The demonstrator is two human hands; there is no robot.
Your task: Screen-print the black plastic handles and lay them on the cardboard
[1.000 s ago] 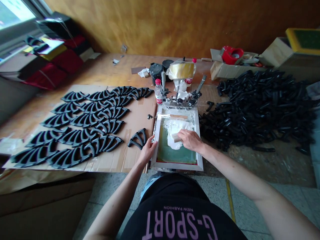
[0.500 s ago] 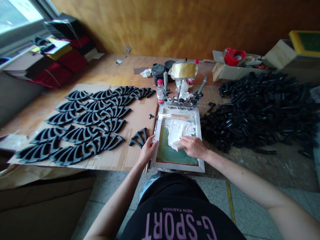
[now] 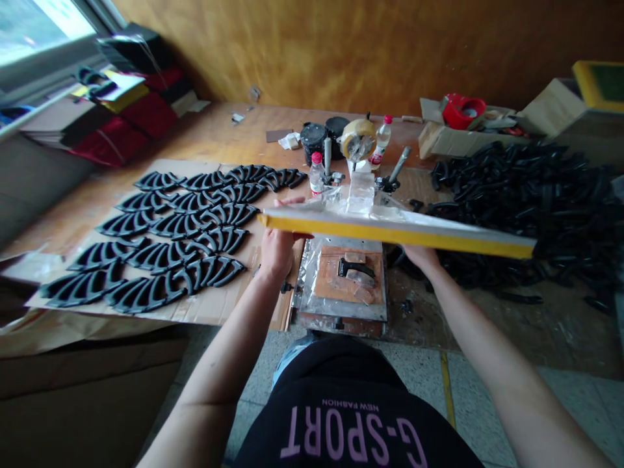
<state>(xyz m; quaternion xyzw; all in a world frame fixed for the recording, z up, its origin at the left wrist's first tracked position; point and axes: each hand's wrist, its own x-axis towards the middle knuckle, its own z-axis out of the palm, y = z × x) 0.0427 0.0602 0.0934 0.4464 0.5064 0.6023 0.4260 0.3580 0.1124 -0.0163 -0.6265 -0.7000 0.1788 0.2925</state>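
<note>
The screen-printing frame (image 3: 400,235) is tilted up, its yellow-taped front edge towards me. My left hand (image 3: 279,250) is closed around its left end, fingers showing above and below the edge. My right hand (image 3: 422,255) is under the right part of the frame, its fingers hidden behind it. Below the raised frame, a single curved black plastic piece (image 3: 359,268) lies on the brown pad of the printing base (image 3: 312,312). White ink on the screen shows only as a thin strip.
Rows of curved black pieces (image 3: 146,292) lie on cardboard (image 3: 263,299) to the left. A heap of similar pieces (image 3: 526,208) covers the right side. Behind the base stand a red-capped bottle (image 3: 316,174), black tubs (image 3: 312,140) and a tape roll (image 3: 359,138).
The screen frame has swung up from lying flat, uncovering the base and the black piece. My left hand has moved up and forward with it; my right hand has left the white-inked screen surface.
</note>
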